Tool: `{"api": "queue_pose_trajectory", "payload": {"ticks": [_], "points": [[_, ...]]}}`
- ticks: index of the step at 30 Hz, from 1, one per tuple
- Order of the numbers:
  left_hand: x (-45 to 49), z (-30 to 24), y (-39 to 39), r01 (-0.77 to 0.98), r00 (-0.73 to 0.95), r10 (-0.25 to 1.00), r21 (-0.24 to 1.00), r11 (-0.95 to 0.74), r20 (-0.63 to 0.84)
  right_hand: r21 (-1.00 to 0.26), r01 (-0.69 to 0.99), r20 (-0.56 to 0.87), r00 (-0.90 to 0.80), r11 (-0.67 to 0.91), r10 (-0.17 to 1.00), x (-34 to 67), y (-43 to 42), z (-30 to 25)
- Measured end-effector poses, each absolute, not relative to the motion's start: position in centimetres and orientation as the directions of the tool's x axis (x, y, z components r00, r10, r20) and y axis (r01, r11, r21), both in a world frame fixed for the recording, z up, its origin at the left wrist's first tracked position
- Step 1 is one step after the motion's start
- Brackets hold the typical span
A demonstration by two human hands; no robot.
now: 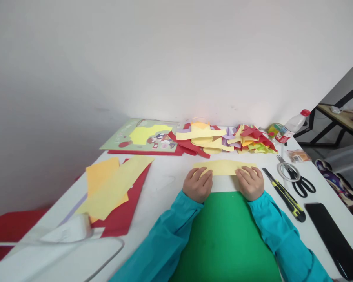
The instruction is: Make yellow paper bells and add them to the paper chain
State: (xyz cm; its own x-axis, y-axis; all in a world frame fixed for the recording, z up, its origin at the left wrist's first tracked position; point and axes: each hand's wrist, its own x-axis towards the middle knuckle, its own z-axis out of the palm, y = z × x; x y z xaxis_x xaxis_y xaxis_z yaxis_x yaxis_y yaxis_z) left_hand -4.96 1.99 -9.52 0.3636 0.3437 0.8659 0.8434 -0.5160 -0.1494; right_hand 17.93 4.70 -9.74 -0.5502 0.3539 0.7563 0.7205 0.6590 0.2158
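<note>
A strip of pale yellow paper (223,167) lies across the white table just beyond the green mat (226,235). At its left end rests my left hand (198,184), the fingers curled onto the paper. My right hand (250,183) grips the other end in the same way, fingers bent over the edge. The thumbs are mostly hidden beneath the hands. Between the two hands the strip looks nearly flat, its far edge slightly raised.
Cut paper shapes (206,137) and a paper heap (254,139) line the wall. Coloured sheets (114,188) and a white power adapter (73,229) are left. Rightward lie a box cutter (285,196), scissors (301,184), a tape roll (288,171), a phone (335,239) and a bottle (292,127).
</note>
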Motion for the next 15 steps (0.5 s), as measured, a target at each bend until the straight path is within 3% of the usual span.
{"api": "queue_pose_trajectory", "payload": {"ticks": [15], "points": [[-7.6, -9.5, 2.7, 0.888, 0.302, 0.344, -0.13, -0.442, 0.889, 0.175, 0.809, 0.812, -0.441, 0.561, 0.383, 20.1, 5.7, -9.6]]}}
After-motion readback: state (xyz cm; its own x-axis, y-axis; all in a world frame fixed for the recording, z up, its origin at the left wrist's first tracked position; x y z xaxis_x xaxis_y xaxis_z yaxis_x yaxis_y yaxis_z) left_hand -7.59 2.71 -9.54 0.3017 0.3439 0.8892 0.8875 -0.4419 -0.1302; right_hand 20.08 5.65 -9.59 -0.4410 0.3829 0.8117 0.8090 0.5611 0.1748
